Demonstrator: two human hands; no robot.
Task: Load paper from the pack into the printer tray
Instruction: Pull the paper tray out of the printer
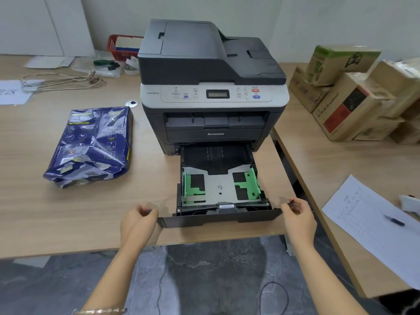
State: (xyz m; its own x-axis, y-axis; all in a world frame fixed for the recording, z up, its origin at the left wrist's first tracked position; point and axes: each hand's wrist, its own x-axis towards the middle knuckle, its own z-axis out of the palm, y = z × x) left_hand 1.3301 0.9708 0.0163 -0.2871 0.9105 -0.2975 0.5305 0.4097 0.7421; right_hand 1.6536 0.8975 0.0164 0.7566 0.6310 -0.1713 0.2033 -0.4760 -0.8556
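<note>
The torn blue paper pack (91,145) lies flat on the tabletop (34,212), left of the printer (212,87), its long axis running front to back. The left hand (136,220) and right hand (297,214) pinch the front corners of the empty tray (219,215), which juts toward the person. Pulled further, the tray could clear the tabletop edge and tip.

The left hand (138,220) covers the left end of the tray front (218,218), and its fingertips curl out of sight there. The right hand (296,214) hides the right end. Far from either grip, the tray's back part sits concealed inside the printer (211,87). The printer's panel labels are too small to read. The paper pack (91,144) hides its contents.
</note>
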